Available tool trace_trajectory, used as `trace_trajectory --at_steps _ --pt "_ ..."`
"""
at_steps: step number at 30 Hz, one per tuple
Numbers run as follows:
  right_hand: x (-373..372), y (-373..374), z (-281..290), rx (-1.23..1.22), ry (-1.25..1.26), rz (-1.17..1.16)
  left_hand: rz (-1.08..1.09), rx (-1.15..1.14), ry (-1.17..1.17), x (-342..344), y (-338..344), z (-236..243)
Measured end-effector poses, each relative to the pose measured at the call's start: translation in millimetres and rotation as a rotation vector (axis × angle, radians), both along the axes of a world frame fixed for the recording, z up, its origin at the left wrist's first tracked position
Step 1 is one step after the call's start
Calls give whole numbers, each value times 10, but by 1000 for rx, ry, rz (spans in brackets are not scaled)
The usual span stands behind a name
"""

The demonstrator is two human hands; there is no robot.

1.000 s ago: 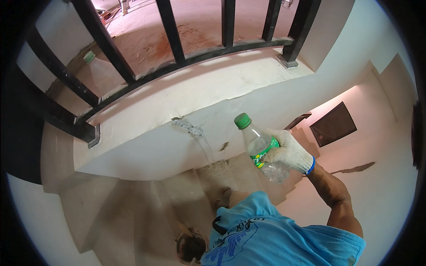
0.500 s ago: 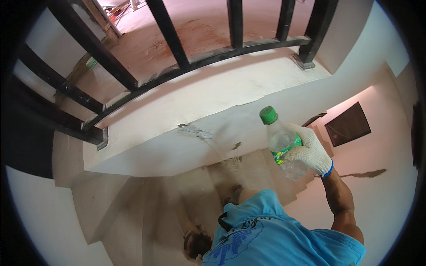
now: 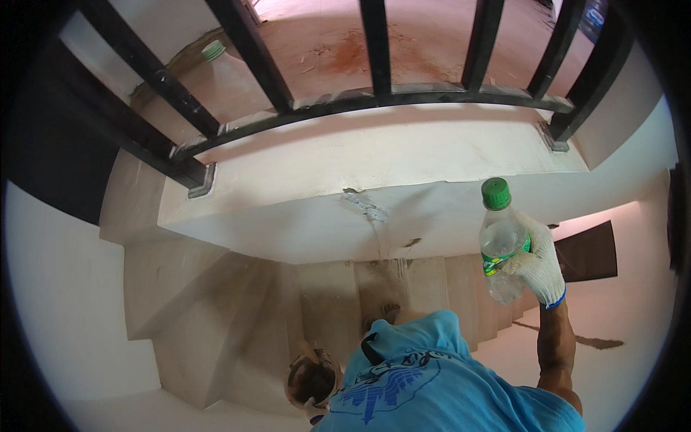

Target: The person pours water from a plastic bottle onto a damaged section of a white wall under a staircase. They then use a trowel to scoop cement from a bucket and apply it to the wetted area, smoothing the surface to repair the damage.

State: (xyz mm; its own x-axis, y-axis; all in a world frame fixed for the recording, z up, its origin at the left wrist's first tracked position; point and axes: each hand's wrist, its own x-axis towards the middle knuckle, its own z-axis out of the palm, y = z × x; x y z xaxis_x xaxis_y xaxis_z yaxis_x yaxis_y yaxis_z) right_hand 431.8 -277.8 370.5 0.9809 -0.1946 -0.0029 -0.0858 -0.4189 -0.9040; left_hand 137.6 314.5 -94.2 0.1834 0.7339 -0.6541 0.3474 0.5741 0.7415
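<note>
My right hand (image 3: 536, 266), in a white knit glove with a blue cuff, grips a clear plastic bottle (image 3: 500, 241) with a green cap and green label, held upright near the white ledge (image 3: 374, 173). Low at my chest hangs a small round pot (image 3: 313, 378) with dark contents and a stick in it. Only a sliver of my gloved left hand (image 3: 312, 413) shows beneath the pot, and it seems to hold it. My blue shirt (image 3: 425, 381) hides the rest of that arm.
A black metal railing (image 3: 374, 97) runs along the ledge, with a reddish floor behind it. A second green-capped bottle (image 3: 223, 72) stands behind the bars at upper left. Grey concrete stairs (image 3: 216, 317) curve below me. A dark rectangular opening (image 3: 586, 252) sits at right.
The ledge and railing have come closer and fill more of the view. My right hand with the bottle has shifted right and lower in the picture. The second bottle is now in plain sight.
</note>
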Motion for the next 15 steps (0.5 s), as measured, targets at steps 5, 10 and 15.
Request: trace_trajectory --at_steps 5,10,15 --pt "66 5 -1 47 -20 14 50 -14 2 -78 -144 -70" --pt "130 143 134 108 -90 46 85 -23 13 -192 -198 -108" --pt "179 309 205 196 -190 -25 113 -31 21 -218 -190 -165"
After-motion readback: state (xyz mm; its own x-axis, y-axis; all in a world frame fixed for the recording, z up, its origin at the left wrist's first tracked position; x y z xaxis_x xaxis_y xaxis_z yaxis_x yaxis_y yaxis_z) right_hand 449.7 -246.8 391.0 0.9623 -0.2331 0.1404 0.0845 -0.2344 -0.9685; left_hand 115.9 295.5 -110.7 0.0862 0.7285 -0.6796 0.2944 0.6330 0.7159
